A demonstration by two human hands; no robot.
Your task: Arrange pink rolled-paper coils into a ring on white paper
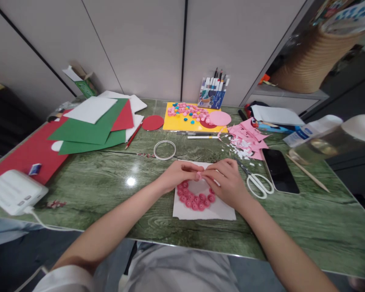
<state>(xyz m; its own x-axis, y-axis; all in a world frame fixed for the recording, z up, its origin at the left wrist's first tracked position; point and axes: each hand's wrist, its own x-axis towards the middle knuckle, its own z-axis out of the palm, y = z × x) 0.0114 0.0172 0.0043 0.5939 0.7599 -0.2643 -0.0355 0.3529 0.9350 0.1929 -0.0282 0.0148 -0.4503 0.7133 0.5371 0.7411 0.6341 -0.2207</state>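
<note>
A ring of pink paper rosettes (pixel 195 202) lies on a white sheet of paper (pixel 219 213) in front of me. Over the far side of the ring, my left hand (pixel 180 174) and my right hand (pixel 226 178) meet fingertip to fingertip. Both are closed in a pinch on a small light pink paper piece (pixel 199 175). My fingers cover part of it, and my hands hide the upper part of the ring. White-handled scissors (pixel 260 185) rest just right of the sheet.
Behind are a roll of tape (pixel 164 150), a yellow sheet (pixel 173 124) bearing small pink and blue pieces, and pink paper scraps (pixel 246 136). A phone (pixel 280 170) and clear bottle (pixel 331 142) stand right. Green paper (pixel 88 132) and a white power bank (pixel 16 192) lie left.
</note>
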